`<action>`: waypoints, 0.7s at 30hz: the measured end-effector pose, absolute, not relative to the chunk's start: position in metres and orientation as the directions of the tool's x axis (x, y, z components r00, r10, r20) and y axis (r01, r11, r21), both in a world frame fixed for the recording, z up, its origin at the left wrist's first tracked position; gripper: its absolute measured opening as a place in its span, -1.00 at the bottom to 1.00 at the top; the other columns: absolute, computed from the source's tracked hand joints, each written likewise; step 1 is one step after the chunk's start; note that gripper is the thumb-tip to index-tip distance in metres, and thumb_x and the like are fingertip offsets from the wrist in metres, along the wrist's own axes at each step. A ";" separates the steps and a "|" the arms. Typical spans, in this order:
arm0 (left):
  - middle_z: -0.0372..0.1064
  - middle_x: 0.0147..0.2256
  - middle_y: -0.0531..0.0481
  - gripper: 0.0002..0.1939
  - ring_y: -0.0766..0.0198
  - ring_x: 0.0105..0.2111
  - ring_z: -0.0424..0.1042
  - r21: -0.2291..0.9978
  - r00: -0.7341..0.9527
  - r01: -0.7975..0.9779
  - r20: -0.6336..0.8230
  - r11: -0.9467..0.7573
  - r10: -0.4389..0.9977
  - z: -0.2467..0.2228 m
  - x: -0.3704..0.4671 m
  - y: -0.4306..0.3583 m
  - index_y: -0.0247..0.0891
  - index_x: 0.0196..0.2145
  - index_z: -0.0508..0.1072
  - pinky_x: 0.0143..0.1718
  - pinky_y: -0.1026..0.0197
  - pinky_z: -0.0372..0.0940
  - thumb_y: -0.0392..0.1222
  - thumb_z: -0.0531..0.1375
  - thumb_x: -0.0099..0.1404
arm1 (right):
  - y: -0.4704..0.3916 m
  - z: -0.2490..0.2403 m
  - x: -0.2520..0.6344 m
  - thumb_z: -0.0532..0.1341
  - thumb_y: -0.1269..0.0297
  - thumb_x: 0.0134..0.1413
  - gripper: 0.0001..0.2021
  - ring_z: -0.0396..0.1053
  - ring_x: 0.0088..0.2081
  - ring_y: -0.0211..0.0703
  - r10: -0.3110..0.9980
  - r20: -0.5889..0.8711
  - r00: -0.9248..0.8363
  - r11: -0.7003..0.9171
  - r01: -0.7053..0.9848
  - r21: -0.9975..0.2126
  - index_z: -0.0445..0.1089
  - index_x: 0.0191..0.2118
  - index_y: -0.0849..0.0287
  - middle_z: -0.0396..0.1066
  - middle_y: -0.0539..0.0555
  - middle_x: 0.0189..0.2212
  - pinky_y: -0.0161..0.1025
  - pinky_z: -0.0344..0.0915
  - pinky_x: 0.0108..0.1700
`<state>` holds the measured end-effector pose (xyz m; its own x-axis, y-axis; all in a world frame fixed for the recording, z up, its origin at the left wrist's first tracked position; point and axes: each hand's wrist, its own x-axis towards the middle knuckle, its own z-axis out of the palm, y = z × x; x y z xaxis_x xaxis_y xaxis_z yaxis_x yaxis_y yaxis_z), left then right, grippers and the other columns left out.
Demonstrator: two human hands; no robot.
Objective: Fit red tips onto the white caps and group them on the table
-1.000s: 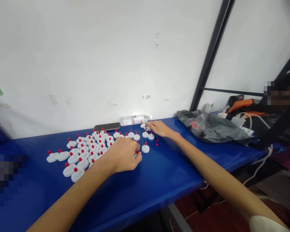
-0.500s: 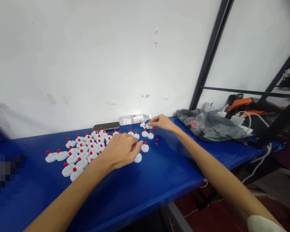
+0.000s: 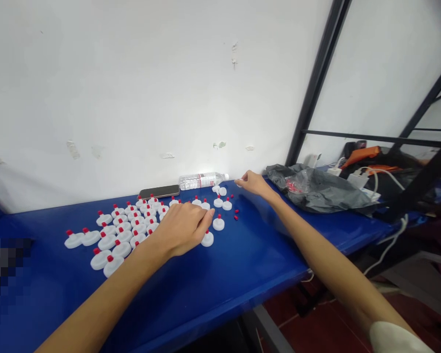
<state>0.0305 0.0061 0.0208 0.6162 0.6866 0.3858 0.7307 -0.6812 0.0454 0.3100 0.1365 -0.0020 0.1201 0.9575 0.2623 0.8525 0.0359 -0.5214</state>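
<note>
A pale, scuffed wall point(image 3: 150, 88) with scraps of tape fills the upper frame above a smooth, glossy blue table point(image 3: 220, 279). Right of centre, the right hand point(image 3: 256, 183) has thumb and fingertips pinched together on a small white piece point(image 3: 239, 183), just beside the bottle's cap. At centre, the left hand point(image 3: 185, 226) is palm down, its thumb pointing right; its other fingers are hidden, so I cannot tell how far they are open or whether they grip anything.

Round white plastic discs with red tips point(image 3: 107, 241) crowd the centre left, many touching. One red-tipped disc point(image 3: 207, 239) sits just below the left thumb. Plain white pieces point(image 3: 223, 191) and little red bits point(image 3: 236, 212) lie between the hands. Along the wall are a clear ribbed bottle point(image 3: 195, 181) on its side and a flat dark phone point(image 3: 159, 191). A crinkled black plastic bag point(image 3: 330, 196) borders the right side. Between the forearms, the blue top runs down to its straight front edge, lower centre.
</note>
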 end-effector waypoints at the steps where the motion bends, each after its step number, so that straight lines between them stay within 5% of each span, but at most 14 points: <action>1: 0.33 -0.59 -0.04 -0.43 0.27 -0.60 0.19 0.048 0.615 0.731 0.385 -0.681 0.688 0.021 0.031 0.006 -0.24 -0.62 0.26 -0.47 0.14 -0.14 -0.05 -0.14 0.54 | 0.137 -0.003 0.309 0.25 0.16 0.17 -0.67 0.49 -0.21 -0.02 0.959 0.249 0.135 0.018 0.849 -0.529 0.44 -0.06 0.30 0.58 0.27 -0.22 -0.25 0.28 -0.23; 5: 0.32 -0.59 -0.03 -0.43 0.26 -0.60 0.19 0.045 0.615 0.735 0.376 -0.677 0.693 0.021 0.031 0.006 -0.23 -0.62 0.24 -0.47 0.14 -0.14 -0.05 -0.14 0.54 | 0.136 -0.003 0.306 0.10 0.29 0.20 -0.63 0.48 -0.32 -0.08 0.970 0.208 0.125 0.011 0.834 -0.551 0.36 0.09 0.30 0.58 0.26 -0.20 -0.27 0.27 -0.32; 11: 0.39 -0.56 -0.06 -0.43 0.23 -0.56 0.28 0.017 0.624 0.737 0.367 -0.676 0.690 0.020 0.031 0.007 -0.24 -0.60 0.30 -0.46 0.13 -0.12 -0.06 -0.13 0.55 | 0.134 -0.003 0.302 0.29 0.13 0.07 -0.75 0.45 -0.45 -0.14 0.995 0.083 -0.062 0.097 0.845 -0.527 0.58 -0.21 0.16 0.58 0.09 -0.38 -0.29 0.27 -0.42; 15: 0.39 -0.55 -0.06 -0.42 0.23 -0.56 0.28 0.015 0.624 0.738 0.363 -0.674 0.692 0.018 0.031 0.008 -0.24 -0.60 0.30 -0.45 0.12 -0.13 -0.05 -0.14 0.55 | 0.138 -0.013 0.297 0.46 0.01 -0.10 -0.65 0.53 -0.18 -0.04 0.985 0.094 -0.142 0.170 0.853 -0.494 0.62 -0.21 0.10 0.61 0.08 -0.21 -0.30 0.33 -0.23; 21: 0.37 -0.56 -0.05 -0.43 0.23 -0.57 0.23 0.038 0.618 0.739 0.358 -0.673 0.700 0.016 0.030 0.008 -0.23 -0.61 0.25 -0.45 0.12 -0.14 -0.03 -0.14 0.54 | 0.143 -0.023 0.292 0.37 0.17 0.11 -0.84 0.53 -0.10 -0.08 0.974 0.145 -0.173 0.222 0.854 -0.470 0.63 -0.22 0.08 0.63 0.04 -0.16 -0.29 0.32 -0.07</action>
<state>0.0305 0.0077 0.0162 0.6183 0.6998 0.3578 0.7391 -0.6726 0.0382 0.2925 0.1430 -0.0230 -0.1733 0.9741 0.1454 0.8541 0.2222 -0.4703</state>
